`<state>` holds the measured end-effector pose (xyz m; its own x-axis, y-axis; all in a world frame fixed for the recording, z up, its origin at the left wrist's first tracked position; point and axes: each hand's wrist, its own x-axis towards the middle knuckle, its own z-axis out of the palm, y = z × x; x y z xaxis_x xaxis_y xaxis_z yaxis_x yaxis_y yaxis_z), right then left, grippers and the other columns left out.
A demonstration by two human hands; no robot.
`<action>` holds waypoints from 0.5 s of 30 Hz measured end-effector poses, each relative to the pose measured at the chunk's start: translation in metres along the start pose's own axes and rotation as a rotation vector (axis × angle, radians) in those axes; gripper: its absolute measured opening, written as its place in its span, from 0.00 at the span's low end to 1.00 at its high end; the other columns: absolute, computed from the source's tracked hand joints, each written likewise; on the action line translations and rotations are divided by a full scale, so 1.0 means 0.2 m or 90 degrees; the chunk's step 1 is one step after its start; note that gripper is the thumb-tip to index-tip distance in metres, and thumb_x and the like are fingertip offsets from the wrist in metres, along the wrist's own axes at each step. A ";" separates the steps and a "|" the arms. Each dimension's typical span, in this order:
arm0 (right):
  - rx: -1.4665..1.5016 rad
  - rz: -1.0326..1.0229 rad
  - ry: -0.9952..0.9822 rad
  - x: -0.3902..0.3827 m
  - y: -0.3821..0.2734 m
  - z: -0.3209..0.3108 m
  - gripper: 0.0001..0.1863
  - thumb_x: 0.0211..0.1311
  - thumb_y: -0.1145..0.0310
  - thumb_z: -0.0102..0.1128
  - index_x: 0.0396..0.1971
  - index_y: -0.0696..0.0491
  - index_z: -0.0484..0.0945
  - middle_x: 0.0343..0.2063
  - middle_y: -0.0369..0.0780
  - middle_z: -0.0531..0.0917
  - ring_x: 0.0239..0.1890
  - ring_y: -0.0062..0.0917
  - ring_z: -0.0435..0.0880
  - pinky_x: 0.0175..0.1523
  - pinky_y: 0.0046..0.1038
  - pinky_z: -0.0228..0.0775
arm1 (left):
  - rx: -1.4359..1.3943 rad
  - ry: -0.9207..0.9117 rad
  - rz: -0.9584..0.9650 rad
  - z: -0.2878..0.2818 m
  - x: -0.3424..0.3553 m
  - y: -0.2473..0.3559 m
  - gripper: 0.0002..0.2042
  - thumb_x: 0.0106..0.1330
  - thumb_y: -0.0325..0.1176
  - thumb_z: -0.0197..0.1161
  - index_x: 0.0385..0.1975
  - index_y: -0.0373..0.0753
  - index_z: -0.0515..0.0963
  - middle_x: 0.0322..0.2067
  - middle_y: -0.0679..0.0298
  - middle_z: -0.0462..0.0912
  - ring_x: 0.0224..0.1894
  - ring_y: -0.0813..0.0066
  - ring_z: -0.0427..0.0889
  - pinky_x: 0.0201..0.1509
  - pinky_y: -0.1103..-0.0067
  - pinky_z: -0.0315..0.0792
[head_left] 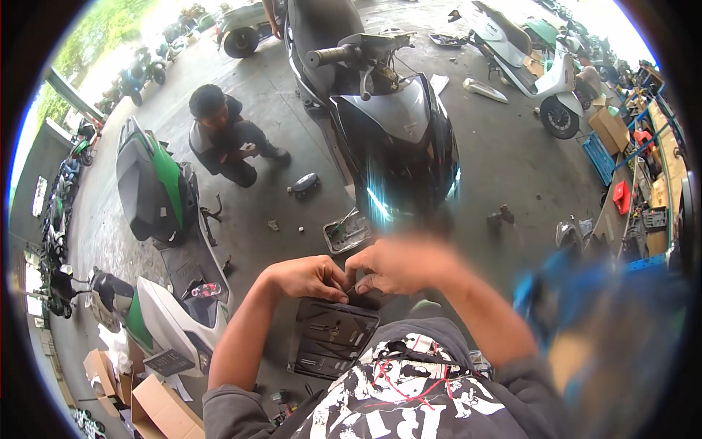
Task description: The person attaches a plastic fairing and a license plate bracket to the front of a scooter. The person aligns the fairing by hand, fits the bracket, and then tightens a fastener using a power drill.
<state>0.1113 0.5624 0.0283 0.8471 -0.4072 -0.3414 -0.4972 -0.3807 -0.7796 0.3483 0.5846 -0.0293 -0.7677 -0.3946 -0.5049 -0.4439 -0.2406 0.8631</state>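
My left hand [322, 278] and my right hand [387, 267] meet in front of my body, fingers curled in pinches around something small and dark, perhaps thin, that I cannot make out. Beneath them on the floor lies a dark, flat case or panel [333, 340] with small parts on it. Just ahead, a metal tray [347, 238] holding a green-handled tool sits below the black and silver scooter [387, 124] with lit blue-white lamps. A blur covers part of the view near my right hand and at lower right.
Another person [219, 135] squats at left beside a green and grey scooter [153, 190]. A loose black part [303, 183] lies between. Cardboard boxes [161, 406] are at lower left, a cluttered shelf [651, 183] at right, a white scooter [537, 77] at back right.
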 end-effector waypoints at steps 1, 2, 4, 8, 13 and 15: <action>0.000 -0.020 0.013 -0.02 0.08 0.03 0.13 0.65 0.61 0.61 0.47 0.46 0.81 0.29 0.44 0.84 0.32 0.34 0.83 0.39 0.36 0.72 | 0.027 -0.003 0.002 0.02 0.06 -0.01 0.10 0.66 0.32 0.67 0.37 0.29 0.82 0.27 0.69 0.83 0.32 0.87 0.75 0.38 0.82 0.71; 0.004 -0.045 0.023 -0.04 0.15 0.05 0.13 0.65 0.61 0.61 0.47 0.46 0.81 0.30 0.43 0.84 0.33 0.33 0.83 0.40 0.37 0.72 | 0.027 -0.010 -0.013 0.04 0.10 0.00 0.10 0.65 0.32 0.67 0.37 0.29 0.82 0.27 0.69 0.83 0.31 0.86 0.75 0.37 0.81 0.71; 0.044 -0.026 0.018 -0.11 0.23 0.07 0.13 0.65 0.60 0.62 0.47 0.46 0.81 0.32 0.44 0.85 0.35 0.34 0.83 0.42 0.37 0.72 | 0.020 -0.027 -0.045 0.09 0.20 0.02 0.10 0.65 0.32 0.67 0.36 0.29 0.82 0.26 0.69 0.84 0.30 0.86 0.75 0.37 0.81 0.72; 0.133 0.059 0.077 -0.33 0.39 0.09 0.18 0.61 0.61 0.65 0.47 0.56 0.78 0.44 0.50 0.81 0.47 0.41 0.80 0.48 0.38 0.72 | -0.033 -0.021 -0.050 0.20 0.42 0.05 0.11 0.63 0.32 0.68 0.38 0.29 0.83 0.26 0.70 0.84 0.30 0.87 0.75 0.35 0.80 0.72; 0.348 0.046 0.661 -0.57 0.77 0.48 0.32 0.61 0.54 0.67 0.55 0.60 0.67 0.47 0.49 0.78 0.51 0.34 0.77 0.49 0.35 0.72 | -0.079 0.047 -0.127 0.25 0.65 0.15 0.10 0.63 0.30 0.69 0.36 0.28 0.82 0.25 0.73 0.82 0.30 0.88 0.74 0.34 0.82 0.70; 0.559 0.116 0.641 -0.66 0.81 0.58 0.33 0.65 0.52 0.64 0.58 0.59 0.61 0.43 0.46 0.79 0.46 0.27 0.77 0.49 0.30 0.72 | -0.078 0.103 -0.111 0.20 0.72 0.18 0.10 0.63 0.30 0.69 0.35 0.28 0.82 0.25 0.74 0.81 0.29 0.89 0.73 0.33 0.83 0.69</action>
<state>-0.0588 0.6506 -0.1144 0.0886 -0.9668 -0.2399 0.0183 0.2424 -0.9700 0.2034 0.5537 -0.0708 -0.5966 -0.4723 -0.6489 -0.4962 -0.4184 0.7608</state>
